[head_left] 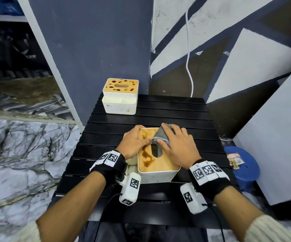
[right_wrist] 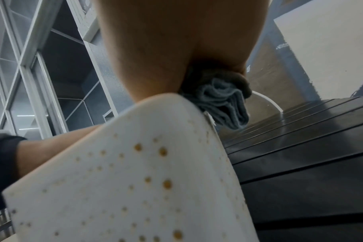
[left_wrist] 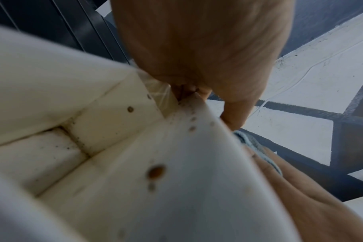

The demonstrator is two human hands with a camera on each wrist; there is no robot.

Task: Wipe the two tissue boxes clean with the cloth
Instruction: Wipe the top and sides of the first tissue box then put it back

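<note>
The near tissue box [head_left: 158, 165] is white with a wooden lid, and brown liquid is smeared beside its slot. My left hand [head_left: 137, 139] grips the box's far-left corner, thumb lying on the lid. My right hand [head_left: 173, 144] holds a bunched grey cloth [head_left: 160, 137] and presses it on the lid's far part. The right wrist view shows the cloth [right_wrist: 222, 101] wadded under the hand [right_wrist: 176, 49], above the box's speckled side [right_wrist: 135, 180]. The second tissue box [head_left: 120, 96], its lid blotched brown, stands at the table's far left.
Both boxes sit on a black slatted table [head_left: 167, 109]. A blue stool [head_left: 242, 165] with a snack packet stands low at the right. A white cable [head_left: 188, 58] hangs down the wall behind. White panels lean at the right, and marble floor lies at the left.
</note>
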